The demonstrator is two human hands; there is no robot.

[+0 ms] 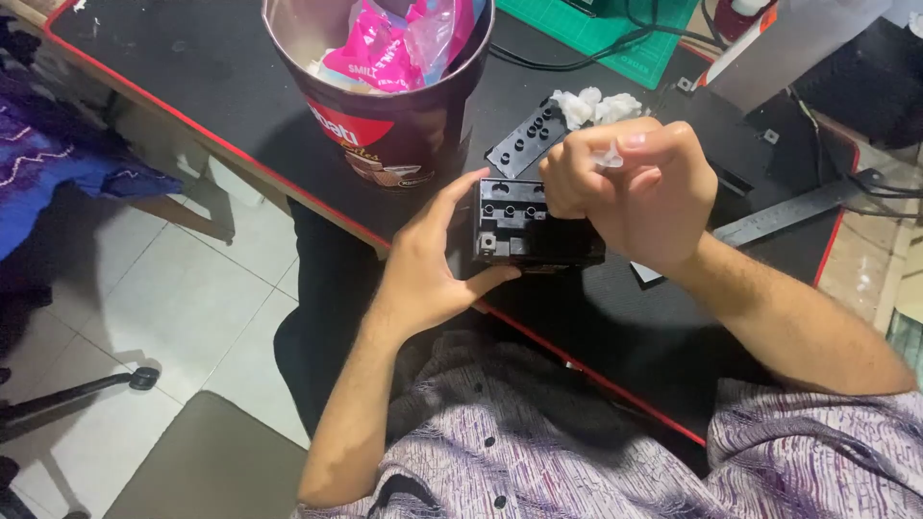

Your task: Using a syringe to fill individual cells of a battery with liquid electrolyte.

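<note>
Purple patterned shirt [577, 461]: nearest the lens, worn by the person, buttons down the front.

Left hand [423, 264]: its grip is closed on the black plastic block [534, 231], thumb under the near edge, fingers curled round the left end.

Right hand [630, 187]: fist-like over the block's right end; grip pinched narrow on a small pale piece [608, 156] between thumb and forefinger. What the piece is cannot be told.

Black plastic block: held just above the counter [192, 67] at its near, red-trimmed edge. Long axis runs left to right across the view; the face with a row of round holes is turned up toward the camera, a small square socket at its left end.

Handling note, as judgement: the left hand should brace the block steady while the right works from above, keeping the holed face in plain sight.

Also on the counter: round tin [385, 125] with pink wrappers, flat black holed plate [524, 139], white wadding [596, 104], steel ruler [788, 213], green cutting mat [586, 24].
</note>
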